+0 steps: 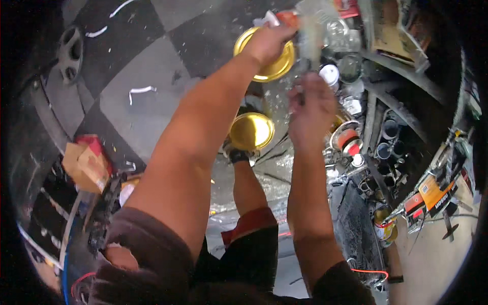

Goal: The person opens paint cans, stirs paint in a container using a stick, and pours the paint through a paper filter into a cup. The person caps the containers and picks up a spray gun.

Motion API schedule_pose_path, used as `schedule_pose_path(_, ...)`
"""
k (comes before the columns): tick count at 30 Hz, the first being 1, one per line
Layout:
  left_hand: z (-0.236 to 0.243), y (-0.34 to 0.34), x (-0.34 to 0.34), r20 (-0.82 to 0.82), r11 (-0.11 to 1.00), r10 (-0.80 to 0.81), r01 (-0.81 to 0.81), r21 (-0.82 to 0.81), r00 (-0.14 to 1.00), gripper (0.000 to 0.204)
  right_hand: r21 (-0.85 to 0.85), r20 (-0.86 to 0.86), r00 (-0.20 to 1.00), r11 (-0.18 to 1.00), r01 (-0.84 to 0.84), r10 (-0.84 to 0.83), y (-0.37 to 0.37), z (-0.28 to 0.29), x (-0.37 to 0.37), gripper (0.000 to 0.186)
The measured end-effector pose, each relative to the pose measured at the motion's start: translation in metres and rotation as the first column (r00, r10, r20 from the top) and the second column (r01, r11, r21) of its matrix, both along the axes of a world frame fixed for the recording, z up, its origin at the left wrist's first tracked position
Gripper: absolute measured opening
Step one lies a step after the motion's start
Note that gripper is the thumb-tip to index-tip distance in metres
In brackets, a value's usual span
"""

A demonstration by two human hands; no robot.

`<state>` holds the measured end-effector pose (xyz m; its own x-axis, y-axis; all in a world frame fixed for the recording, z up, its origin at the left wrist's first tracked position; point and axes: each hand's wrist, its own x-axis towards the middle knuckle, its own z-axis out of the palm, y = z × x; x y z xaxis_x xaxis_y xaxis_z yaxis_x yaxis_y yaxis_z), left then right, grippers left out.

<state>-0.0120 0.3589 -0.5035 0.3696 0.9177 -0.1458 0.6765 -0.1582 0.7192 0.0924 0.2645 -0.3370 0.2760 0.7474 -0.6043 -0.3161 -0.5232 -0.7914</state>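
A person's left hand (268, 43) reaches out at 12 o'clock, fingers spread flat over a gold lid (265, 56) as if pinning it down; whether they curl under its rim cannot be told. The right hand (311, 109), just right of centre, is closed round a thin dark tool (301, 96), but motion blur hides how tight the grip is. Above it at 1 o'clock stands a blurred clear jar (314, 30), near the lid, perhaps so both hands can work side by side. A second gold lid (250, 131) lies at centre on the floor (152, 66), beside the person's shoe (238, 155). At 3 o'clock, cans (387, 133), a red-capped spool (348, 138) and a white cap (330, 73) crowd cluttered shelves, within arm's reach. A cardboard box (85, 163) sits at 9 o'clock, well apart from the hands. White scraps (141, 90) dot the checkered floor.
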Motion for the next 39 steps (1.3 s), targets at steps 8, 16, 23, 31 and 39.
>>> schedule_pose_path(8,0.007,0.005,0.01,-0.008,0.993,-0.02,0.021,0.117,1.0,0.043,0.029,0.399,0.906,0.986,-0.162,0.137,-0.019,-0.037,0.009,0.028)
schedule_pose_path(16,0.026,0.043,0.023,-0.028,0.994,0.103,-0.104,-0.023,0.994,0.027,-0.284,-0.02,0.994,0.954,0.099,-0.11,-0.102,0.009,-0.01,0.026)
schedule_pose_path(23,0.026,0.071,0.038,-0.107,0.96,0.077,-0.103,-0.261,0.991,0.035,-0.312,0.046,0.981,0.93,0.193,-0.188,-0.152,0.005,0.043,0.025)
schedule_pose_path(31,0.007,0.063,0.023,-0.01,0.972,0.166,-0.166,-0.164,0.986,0.025,-0.397,0.024,0.985,0.902,0.167,-0.172,-0.185,0.009,0.037,0.028)
schedule_pose_path(39,0.058,-0.003,-0.019,0.285,0.937,0.34,-0.295,-0.188,0.896,0.016,-0.395,0.101,0.995,0.917,0.061,-0.023,-0.237,0.004,0.034,0.031)
